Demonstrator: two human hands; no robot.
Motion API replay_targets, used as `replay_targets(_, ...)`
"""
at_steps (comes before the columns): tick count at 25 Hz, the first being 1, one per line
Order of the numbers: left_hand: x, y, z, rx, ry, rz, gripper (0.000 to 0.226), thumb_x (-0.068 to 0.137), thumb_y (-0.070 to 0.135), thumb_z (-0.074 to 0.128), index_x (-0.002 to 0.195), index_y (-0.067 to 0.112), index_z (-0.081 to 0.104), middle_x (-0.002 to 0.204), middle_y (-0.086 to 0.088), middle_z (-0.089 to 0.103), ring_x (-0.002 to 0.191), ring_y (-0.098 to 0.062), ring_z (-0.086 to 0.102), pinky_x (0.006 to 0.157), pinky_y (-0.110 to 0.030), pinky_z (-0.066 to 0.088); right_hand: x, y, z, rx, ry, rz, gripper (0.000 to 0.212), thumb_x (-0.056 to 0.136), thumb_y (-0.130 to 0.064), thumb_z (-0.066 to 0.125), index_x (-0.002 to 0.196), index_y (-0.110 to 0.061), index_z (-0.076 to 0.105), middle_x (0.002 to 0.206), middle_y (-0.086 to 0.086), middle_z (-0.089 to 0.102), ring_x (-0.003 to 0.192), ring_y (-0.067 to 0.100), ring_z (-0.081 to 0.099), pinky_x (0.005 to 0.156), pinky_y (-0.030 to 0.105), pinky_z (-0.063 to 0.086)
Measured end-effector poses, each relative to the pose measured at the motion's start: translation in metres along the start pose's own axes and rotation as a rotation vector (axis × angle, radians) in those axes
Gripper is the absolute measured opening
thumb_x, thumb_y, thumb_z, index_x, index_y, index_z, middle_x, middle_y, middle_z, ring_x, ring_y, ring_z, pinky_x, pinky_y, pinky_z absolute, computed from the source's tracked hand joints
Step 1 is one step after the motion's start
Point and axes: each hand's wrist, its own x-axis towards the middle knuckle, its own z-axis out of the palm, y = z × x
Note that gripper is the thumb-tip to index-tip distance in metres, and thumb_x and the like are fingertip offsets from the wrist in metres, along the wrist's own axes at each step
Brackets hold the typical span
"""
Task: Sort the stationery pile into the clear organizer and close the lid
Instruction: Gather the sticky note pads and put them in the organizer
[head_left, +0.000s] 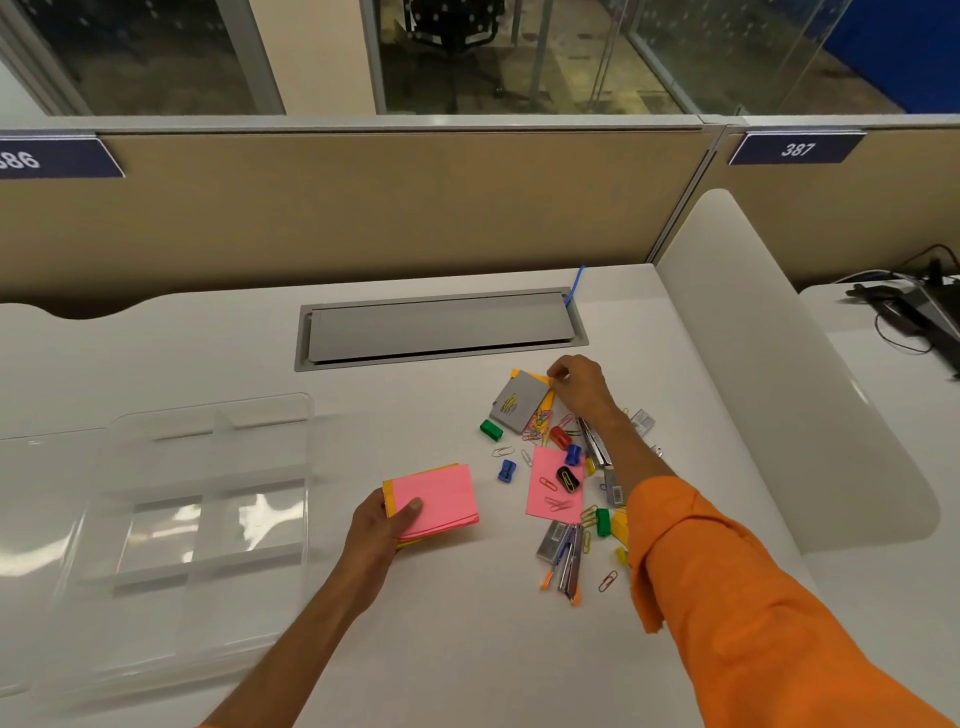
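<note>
My left hand (382, 525) grips a stack of pink and orange sticky notes (436, 499) by its left edge, just above the desk. At the far end of the stationery pile (566, 467), my right hand (579, 382) pinches the corner of a yellow-orange note (530, 375) that lies under a grey card (519, 404). The pile holds a loose pink note (550, 486), coloured sharpeners, paper clips, staplers (566, 564) and staple boxes. The clear organizer (208, 499) stands open on the left, its compartments showing nothing inside.
A grey cable hatch (441, 327) is set into the white desk behind the pile. A beige partition (363, 208) closes the back. A white curved divider (779, 389) rises on the right, with cables and a device (909, 306) beyond it.
</note>
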Motion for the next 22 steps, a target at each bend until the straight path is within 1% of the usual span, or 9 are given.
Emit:
replay_targets(3, 0.005, -0.001, -0.001, -0.001, 0.004, -0.020, 0.038, 0.087, 0.026, 0.071, 0.123, 0.015, 0.060, 0.116, -0.008, 0.069, 0.108, -0.030, 0.065, 0.101, -0.051, 0.049, 0.007, 0.000, 0.003, -0.030, -0.026, -0.013, 0.010, 0.086, -0.004, 0.062, 0.092, -0.005, 0.070, 0.100, 0.014, 0.068, 0.094, 0.027, 0.063, 0.080, 0.035, 0.053)
replay_targets(8, 0.008, -0.002, 0.003, 0.004, -0.011, -0.030, 0.031, 0.088, 0.024, 0.070, 0.118, 0.018, 0.062, 0.115, -0.008, 0.071, 0.108, -0.030, 0.065, 0.101, -0.051, 0.049, 0.010, -0.001, 0.002, 0.005, -0.037, 0.025, 0.015, 0.083, 0.005, 0.059, 0.093, 0.000, 0.069, 0.099, 0.015, 0.069, 0.092, 0.027, 0.063, 0.076, 0.028, 0.048)
replay_targets(14, 0.005, 0.001, 0.005, -0.026, -0.010, -0.029, 0.029, 0.089, 0.019, 0.068, 0.117, 0.017, 0.062, 0.114, -0.008, 0.071, 0.107, -0.030, 0.066, 0.099, -0.048, 0.051, 0.007, 0.001, -0.004, 0.005, -0.029, 0.084, 0.020, 0.084, 0.007, 0.055, 0.093, 0.004, 0.073, 0.101, 0.019, 0.071, 0.094, 0.029, 0.065, 0.071, 0.025, 0.045)
replay_targets(18, 0.003, 0.002, 0.005, -0.032, -0.003, -0.030, 0.025, 0.089, 0.018, 0.068, 0.114, 0.019, 0.063, 0.113, -0.008, 0.071, 0.108, -0.031, 0.066, 0.099, -0.048, 0.050, -0.006, 0.003, -0.013, 0.055, 0.063, 0.112, 0.019, 0.081, 0.008, 0.053, 0.086, 0.009, 0.071, 0.094, 0.021, 0.072, 0.091, 0.030, 0.066, 0.071, 0.025, 0.045)
replay_targets(22, -0.001, 0.002, 0.008, -0.028, -0.003, -0.033, 0.023, 0.089, 0.017, 0.069, 0.111, 0.020, 0.063, 0.112, -0.009, 0.072, 0.107, -0.032, 0.066, 0.098, -0.048, 0.051, -0.020, 0.005, -0.022, 0.153, 0.126, 0.134, 0.017, 0.085, -0.002, 0.054, 0.087, 0.007, 0.069, 0.090, 0.018, 0.071, 0.084, 0.029, 0.068, 0.076, 0.033, 0.054)
